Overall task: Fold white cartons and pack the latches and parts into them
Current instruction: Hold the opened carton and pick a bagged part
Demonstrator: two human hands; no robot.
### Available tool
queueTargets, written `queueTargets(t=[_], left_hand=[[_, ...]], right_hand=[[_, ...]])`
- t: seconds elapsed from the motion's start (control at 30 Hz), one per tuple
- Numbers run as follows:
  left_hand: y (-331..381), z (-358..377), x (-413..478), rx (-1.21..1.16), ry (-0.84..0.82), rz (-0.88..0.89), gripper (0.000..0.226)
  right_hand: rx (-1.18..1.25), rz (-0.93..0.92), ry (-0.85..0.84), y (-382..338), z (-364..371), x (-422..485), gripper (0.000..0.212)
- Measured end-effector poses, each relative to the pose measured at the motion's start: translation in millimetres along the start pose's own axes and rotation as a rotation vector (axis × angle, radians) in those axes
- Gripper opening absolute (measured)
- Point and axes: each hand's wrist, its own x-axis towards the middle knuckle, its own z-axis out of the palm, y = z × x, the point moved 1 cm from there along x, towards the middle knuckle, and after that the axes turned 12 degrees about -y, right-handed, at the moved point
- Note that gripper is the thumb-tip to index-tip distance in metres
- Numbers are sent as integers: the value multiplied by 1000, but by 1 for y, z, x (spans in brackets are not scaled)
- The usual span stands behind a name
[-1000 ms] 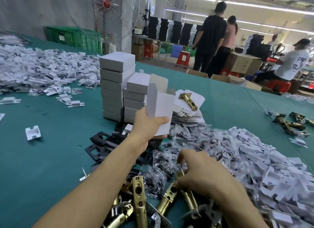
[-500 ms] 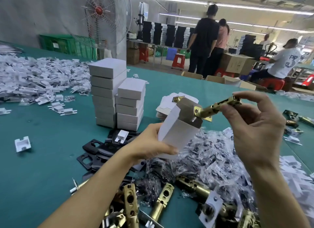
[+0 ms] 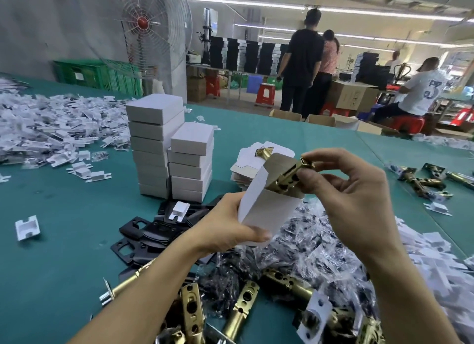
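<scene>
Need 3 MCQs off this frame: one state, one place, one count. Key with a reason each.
1. The carton in the left hand is:
A. flat
B. taped shut
C. open at the top

2. The latch pinched by the right hand has its lower end:
A. in the carton
B. hanging free in air
C. against the left hand

3. How many stacks of closed white boxes stand behind the carton?
A. one
B. two
C. four

Key:
1 C: its top flap stands up and the inside shows.
2 A: the brass body dips into the opening.
3 B: a taller stack stands beside a shorter one.
</scene>
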Motion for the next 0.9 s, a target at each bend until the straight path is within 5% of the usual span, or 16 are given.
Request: queueTargets(t=[0.33, 0.5, 0.6, 0.77, 0.9], left_hand=[[4, 2, 0, -43, -4, 31, 36], [4, 3, 0, -26, 25, 9, 41], [2, 2, 0, -56, 65, 0, 43], [6, -1, 1, -153, 184, 85, 39], [10, -2, 1, -201, 315, 147, 36]], right_hand=[[-244, -28, -86, 2, 9, -1, 30], [-437, 63, -197, 6, 6, 1, 12], [-635, 141, -248, 15, 7, 0, 29], [-526, 59, -41, 11, 8, 0, 23], [-352, 64, -148, 10, 11, -3, 38]])
